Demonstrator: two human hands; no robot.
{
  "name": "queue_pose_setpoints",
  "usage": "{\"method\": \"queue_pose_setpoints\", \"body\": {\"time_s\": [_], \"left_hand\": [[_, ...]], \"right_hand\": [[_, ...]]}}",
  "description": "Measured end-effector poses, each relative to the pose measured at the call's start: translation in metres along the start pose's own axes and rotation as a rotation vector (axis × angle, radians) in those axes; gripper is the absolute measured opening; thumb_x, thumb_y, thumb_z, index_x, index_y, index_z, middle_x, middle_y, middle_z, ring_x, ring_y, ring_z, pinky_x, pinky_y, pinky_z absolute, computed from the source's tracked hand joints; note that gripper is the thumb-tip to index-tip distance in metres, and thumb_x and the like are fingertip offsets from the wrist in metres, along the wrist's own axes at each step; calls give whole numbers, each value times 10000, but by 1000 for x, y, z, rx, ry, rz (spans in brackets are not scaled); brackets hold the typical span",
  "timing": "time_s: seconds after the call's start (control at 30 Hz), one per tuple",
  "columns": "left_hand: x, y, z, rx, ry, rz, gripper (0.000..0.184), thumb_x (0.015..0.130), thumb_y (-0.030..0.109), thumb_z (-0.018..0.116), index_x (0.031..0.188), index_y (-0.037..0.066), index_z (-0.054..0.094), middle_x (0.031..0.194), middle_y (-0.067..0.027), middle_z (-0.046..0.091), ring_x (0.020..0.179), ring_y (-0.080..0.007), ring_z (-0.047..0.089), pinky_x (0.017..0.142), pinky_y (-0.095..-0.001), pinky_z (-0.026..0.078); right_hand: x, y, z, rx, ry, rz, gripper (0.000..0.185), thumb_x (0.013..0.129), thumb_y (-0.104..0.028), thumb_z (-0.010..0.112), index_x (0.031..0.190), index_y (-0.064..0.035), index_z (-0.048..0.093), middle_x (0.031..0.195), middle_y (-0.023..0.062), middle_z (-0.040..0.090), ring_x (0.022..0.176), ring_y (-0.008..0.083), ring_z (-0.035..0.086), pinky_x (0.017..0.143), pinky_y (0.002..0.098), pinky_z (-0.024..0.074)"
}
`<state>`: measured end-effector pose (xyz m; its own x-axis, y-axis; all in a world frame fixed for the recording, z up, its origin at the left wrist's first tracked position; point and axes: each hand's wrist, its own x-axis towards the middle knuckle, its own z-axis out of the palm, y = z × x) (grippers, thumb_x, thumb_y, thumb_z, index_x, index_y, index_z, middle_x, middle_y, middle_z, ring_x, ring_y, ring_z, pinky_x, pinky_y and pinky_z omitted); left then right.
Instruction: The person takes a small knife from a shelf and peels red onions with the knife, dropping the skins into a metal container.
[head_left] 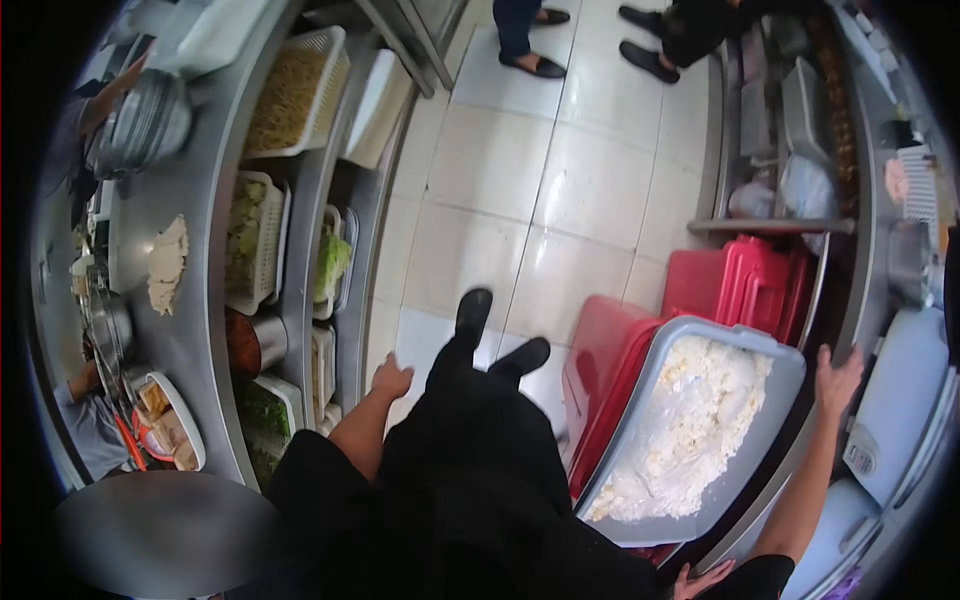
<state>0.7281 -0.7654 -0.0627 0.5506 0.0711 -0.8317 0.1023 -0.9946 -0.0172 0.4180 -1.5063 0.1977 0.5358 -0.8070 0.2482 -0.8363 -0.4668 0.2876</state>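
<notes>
- Grey tub (762, 455), filled with a white crumbly mass (690, 430), stands in the head view at the near right, between a red bin (612, 365) and the right-hand counter. What bears its weight is mostly hidden; if that support is uneven, a bump could tip it.
- The right hand (836, 382) is just beyond the tub's far right corner, fingers spread, nothing seen in it. Whether it touches the counter edge, I cannot tell. A sleeve or forearm swung low could brush the uncovered mass and soil it.
- The left hand (391, 378) hangs over the left side of the aisle, fingers loosely bent, with nothing visible in it; how far it is closed, I cannot tell. Its elbow is near the left shelves, so a quick turn could knock the green-filled tray (292, 398).
- Another hand (703, 580) shows at the near edge, its owner unclear; crowding there could jostle the tub.
- Farther off, two people's shoes (535, 66) stand on the shiny tiles (480, 180); spilled crumbs could make someone slip.
</notes>
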Motion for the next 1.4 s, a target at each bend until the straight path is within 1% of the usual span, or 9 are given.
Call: {"method": "queue_pose_setpoints", "body": {"time_s": [0.13, 0.2, 0.23, 0.5, 0.8, 0.93, 0.97, 1.07, 1.4], "left_hand": [[15, -56, -17, -39, -13, -47, 873, 827, 446, 591, 1501, 14, 245, 1378, -313, 477, 1263, -438, 497, 1082, -467, 393], [25, -49, -34, -33, 0, 36, 862, 820, 454, 585, 1462, -35, 281, 1323, -332, 515, 1228, -445, 525, 1052, -459, 426], [11, -27, -57, -63, -8, 44, 841, 817, 444, 594, 1437, -50, 313, 1288, -340, 537, 1214, -450, 534, 1048, -456, 429], [-7, 130, -164, 64, -39, 689, 693, 897, 490, 525, 1370, -15, 494, 1425, -230, 474, 1344, -362, 427, 1131, -385, 324], [-28, 131, -214, -157, -165, 624, 419, 920, 320, 577, 1201, 10, 587, 1013, -103, 649, 680, -178, 640, 553, -388, 509], [-48, 67, -189, -1, -208, 605, 426, 932, 333, 561, 1215, 14, 569, 1033, -110, 643, 727, -194, 639, 589, -395, 505], [-54, 48, -178, 64, -218, 588, 428, 935, 336, 557, 1218, 15, 565, 1038, -112, 641, 739, -198, 639, 598, -397, 504], [-75, 7, -143, 247, -236, 594, 434, 944, 346, 544, 1229, 19, 551, 1054, -117, 637, 774, -210, 639, 625, -403, 501], [-155, 28, -67, 557, -229, 833, 453, 973, 378, 503, 1263, 30, 507, 1104, -135, 622, 891, -250, 637, 715, -423, 491]], "right_hand": [[-22, -25, -41, 47, -253, 59, 796, 809, -384, 725, 1383, 76, 421, 1361, 296, 490, 1270, 401, 485, 1065, 436, 398], [-27, -42, -70, 682, -598, 404, 808, 802, -385, 741, 1395, 59, 418, 1335, 290, 525, 1249, 362, 526, 1051, 407, 420], [-50, -23, -15, 708, -342, 206, 822, 793, -419, 754, 1393, 41, 433, 1255, 268, 594, 1185, 326, 587, 1003, 384, 462], [-249, -175, -151, 665, -864, -248, 830, 793, -578, 686, 1368, -8, 503, 1260, 259, 599, 1172, 397, 579, 1018, 420, 447], [-478, -167, -136, 697, -1121, 223, 766, 818, -694, 556, 1135, -6, 665, 1051, 254, 678, 981, 364, 664, 849, 468, 514], [-580, -172, -63, 789, -652, 306, 501, 811, -469, 633, 982, -2, 692, 808, 250, 671, 719, 426, 645, 706, 505, 523], [-581, -170, -94, 806, -697, 413, 482, 834, -442, 565, 840, 14, 722, 817, 215, 687, 923, 393, 652, 761, 493, 523], [-621, -186, -139, 746, -298, 629, 371, 812, -301, 682, 1113, -87, 639, 1332, 179, 467, 1127, 361, 555, 962, 432, 473], [-893, -168, -129, 950, -900, 1145, 522, 820, -395, 610, 1094, 46, 672, 1164, 255, 645, 1114, 389, 608, 950, 447, 485]]}}
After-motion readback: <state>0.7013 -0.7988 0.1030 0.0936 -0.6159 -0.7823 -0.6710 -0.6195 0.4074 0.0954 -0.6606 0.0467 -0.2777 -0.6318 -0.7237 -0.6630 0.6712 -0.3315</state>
